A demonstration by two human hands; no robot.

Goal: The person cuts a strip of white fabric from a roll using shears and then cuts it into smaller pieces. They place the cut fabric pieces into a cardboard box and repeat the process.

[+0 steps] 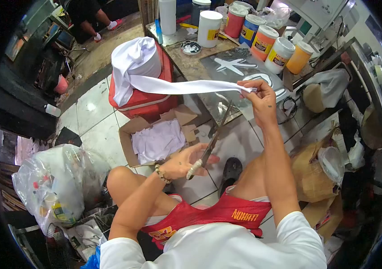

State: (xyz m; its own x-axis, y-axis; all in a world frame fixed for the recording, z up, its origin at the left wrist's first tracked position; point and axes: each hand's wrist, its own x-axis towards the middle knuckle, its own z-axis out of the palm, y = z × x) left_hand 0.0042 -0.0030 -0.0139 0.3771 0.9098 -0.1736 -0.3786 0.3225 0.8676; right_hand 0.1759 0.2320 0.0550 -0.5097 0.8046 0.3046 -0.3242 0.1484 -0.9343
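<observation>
My left hand (183, 163) is closed around the handles of a pair of long scissors (216, 137), whose blades point up and away. Some pale wrapping covers the handle. My right hand (260, 99) pinches the end of a white fabric strip (191, 87). The strip stretches left to a bundle of white fabric (139, 58) piled on a red cooler (166, 99). Below the strip, an open cardboard box (129, 145) holds white fabric pieces (158, 140). The scissor tips are just under the strip, apparently apart from it.
Paint jars (262, 41) line a worktable (184, 56) at the back, beside a dark stencil-like sheet (227, 58). A clear plastic bag (59, 184) stands at the left, a brown paper bag (309, 172) at the right. Another person's legs (93, 22) show at the upper left.
</observation>
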